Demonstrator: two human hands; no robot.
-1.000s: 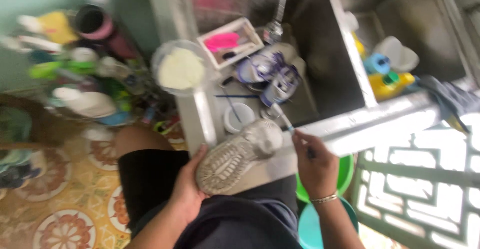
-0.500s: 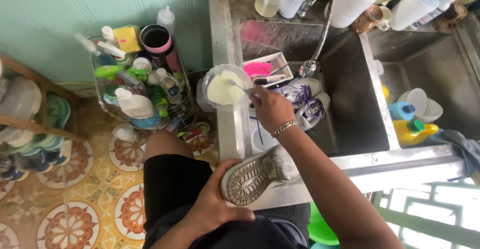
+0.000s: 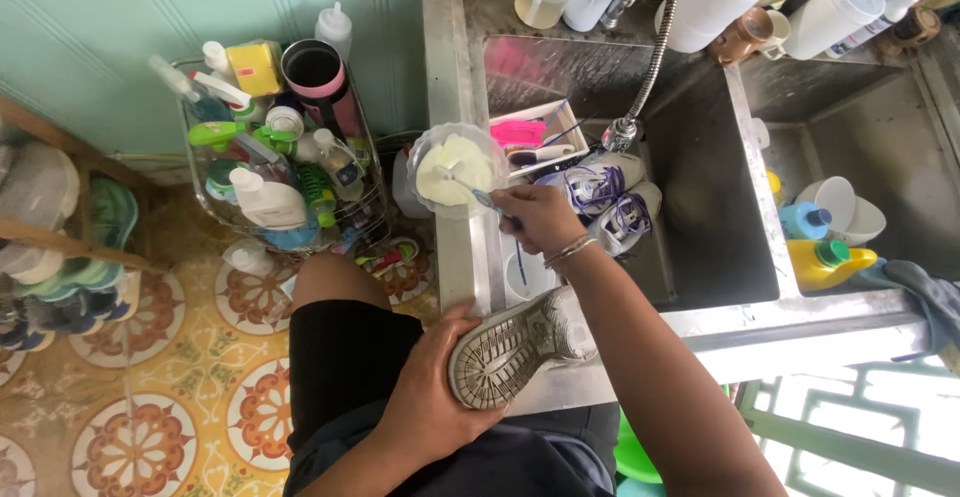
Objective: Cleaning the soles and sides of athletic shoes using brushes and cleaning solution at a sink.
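Note:
My left hand grips a grey-soled sneaker, sole up, resting on the front rim of a steel sink. My right hand holds a small brush whose head dips into a clear bowl of pale creamy paste on the sink's left edge. Two more white-and-purple sneakers lie in the basin under a flexible faucet hose.
A wire rack of spray bottles and cleaners stands left of the sink. A white tray with a pink brush sits in the basin. Cups, a yellow bottle and a blue bottle fill the right compartment. Patterned tile floor lies below.
My right hand went from the shoe's toe up to the bowl and now dips the brush in the paste. The view steadied; the left hand keeps the sneaker in place.

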